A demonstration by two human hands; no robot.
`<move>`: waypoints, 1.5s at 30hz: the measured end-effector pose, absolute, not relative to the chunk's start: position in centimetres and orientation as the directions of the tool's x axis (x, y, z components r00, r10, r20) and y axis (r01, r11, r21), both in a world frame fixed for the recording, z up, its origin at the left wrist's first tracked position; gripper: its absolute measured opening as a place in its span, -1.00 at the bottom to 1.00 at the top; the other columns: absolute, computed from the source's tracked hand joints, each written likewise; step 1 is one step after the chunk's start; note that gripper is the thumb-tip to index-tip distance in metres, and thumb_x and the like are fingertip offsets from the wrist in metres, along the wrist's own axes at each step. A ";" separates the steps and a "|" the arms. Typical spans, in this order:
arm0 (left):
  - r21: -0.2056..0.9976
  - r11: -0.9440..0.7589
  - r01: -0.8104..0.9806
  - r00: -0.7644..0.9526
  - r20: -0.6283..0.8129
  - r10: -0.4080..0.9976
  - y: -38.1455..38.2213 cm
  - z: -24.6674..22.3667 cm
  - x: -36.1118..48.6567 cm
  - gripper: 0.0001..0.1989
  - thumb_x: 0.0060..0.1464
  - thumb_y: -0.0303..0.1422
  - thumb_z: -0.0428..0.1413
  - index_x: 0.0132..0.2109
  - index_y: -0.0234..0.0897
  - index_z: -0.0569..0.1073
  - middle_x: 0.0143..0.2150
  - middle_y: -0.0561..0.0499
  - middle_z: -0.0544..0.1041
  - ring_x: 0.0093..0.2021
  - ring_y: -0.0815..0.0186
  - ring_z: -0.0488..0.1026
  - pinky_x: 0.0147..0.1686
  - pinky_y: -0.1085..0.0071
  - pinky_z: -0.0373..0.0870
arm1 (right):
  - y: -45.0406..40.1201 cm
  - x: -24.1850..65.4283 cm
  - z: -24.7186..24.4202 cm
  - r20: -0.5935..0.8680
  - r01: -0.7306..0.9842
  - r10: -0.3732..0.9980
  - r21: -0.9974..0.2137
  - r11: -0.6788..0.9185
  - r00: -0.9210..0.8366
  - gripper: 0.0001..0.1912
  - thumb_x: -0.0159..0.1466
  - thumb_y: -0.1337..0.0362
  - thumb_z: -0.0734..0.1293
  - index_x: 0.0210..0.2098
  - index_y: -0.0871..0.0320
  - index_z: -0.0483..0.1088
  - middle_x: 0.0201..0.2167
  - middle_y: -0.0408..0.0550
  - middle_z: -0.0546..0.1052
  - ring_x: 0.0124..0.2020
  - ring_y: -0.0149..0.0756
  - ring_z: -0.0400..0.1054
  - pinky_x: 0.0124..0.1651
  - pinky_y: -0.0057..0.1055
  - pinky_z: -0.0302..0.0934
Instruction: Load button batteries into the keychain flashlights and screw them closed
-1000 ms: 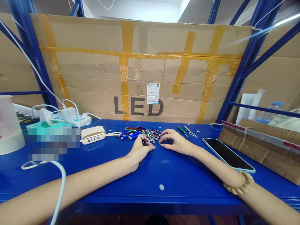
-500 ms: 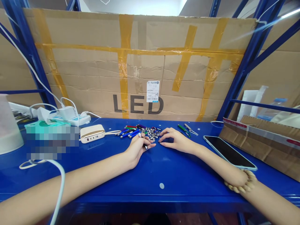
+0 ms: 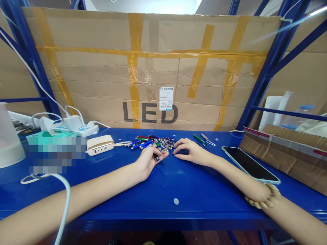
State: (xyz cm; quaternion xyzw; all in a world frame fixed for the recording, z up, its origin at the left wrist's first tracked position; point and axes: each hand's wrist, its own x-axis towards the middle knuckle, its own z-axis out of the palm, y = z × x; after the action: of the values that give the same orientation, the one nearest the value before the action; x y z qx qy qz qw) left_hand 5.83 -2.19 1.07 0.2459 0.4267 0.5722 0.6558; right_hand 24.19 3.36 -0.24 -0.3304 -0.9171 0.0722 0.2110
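Note:
On the blue table (image 3: 163, 190) lies a pile of small silvery metal parts (image 3: 167, 144), with several coloured pen-like tubes (image 3: 139, 143) at its left. My left hand (image 3: 148, 161) is at the near left edge of the pile, fingers curled round a dark tube (image 3: 156, 157) with a shiny end. My right hand (image 3: 187, 151) rests at the pile's right side, its fingers bent and its fingertips at the small parts; whether they pinch one is too small to tell. Behind the right hand lie a green-handled tool (image 3: 200, 140) and a grey-handled tool (image 3: 207, 139).
A phone (image 3: 250, 165) and an open cardboard box (image 3: 281, 153) are at the right. Toward the left are a white power bank (image 3: 100, 145), a power strip (image 3: 89, 130), cables and a white container (image 3: 10, 136). A large cardboard sheet (image 3: 102, 78) stands behind.
The dark tube in my left hand has tilted and shifted slightly left, and the fingers have curled a little. My right hand has hardly moved.

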 end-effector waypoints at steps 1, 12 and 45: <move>0.808 0.230 -0.543 -0.015 -0.284 0.959 -2.2 1.1 5.8 -0.63 -0.19 -0.84 -0.16 -0.32 -0.31 0.15 -0.43 0.04 0.28 -0.40 0.41 0.45 -0.42 0.54 0.50 | 3.4 24.2 -0.2 0.340 0.575 0.636 -0.272 0.771 -0.693 -0.83 0.17 0.22 0.30 -0.27 0.08 0.49 -0.15 0.00 0.39 -0.05 -0.20 0.23 0.03 -0.17 0.10; 0.862 0.220 -0.458 0.049 -0.222 0.974 -1.8 0.5 5.5 -0.62 -0.30 -0.80 -0.12 -0.33 -0.30 0.17 -0.38 0.05 0.27 -0.54 0.51 0.32 -0.74 0.64 0.10 | 3.4 24.2 -0.2 0.340 0.568 0.630 -0.274 0.776 -0.698 -0.82 0.17 0.19 0.30 -0.28 0.06 0.49 -0.15 -0.01 0.39 -0.05 -0.20 0.23 0.02 -0.18 0.11; 0.869 0.240 -0.432 0.395 -0.056 0.917 -2.5 0.6 5.3 -0.71 0.04 -0.27 -0.27 -0.56 -0.29 0.10 -0.49 0.01 0.23 -0.61 0.45 0.12 -0.75 0.59 -0.13 | 3.2 23.9 -0.2 0.366 0.499 0.605 -0.346 0.794 -0.707 -0.91 0.12 0.27 0.35 -0.40 0.16 0.47 -0.27 -0.02 0.46 -0.14 -0.26 0.30 0.00 -0.26 0.14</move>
State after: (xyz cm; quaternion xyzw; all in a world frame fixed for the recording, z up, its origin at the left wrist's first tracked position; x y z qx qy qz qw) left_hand 5.29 -2.46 0.59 0.4076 0.2973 0.4627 0.7290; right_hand 23.86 3.16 -0.15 -0.3009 -0.9173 0.1112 0.2361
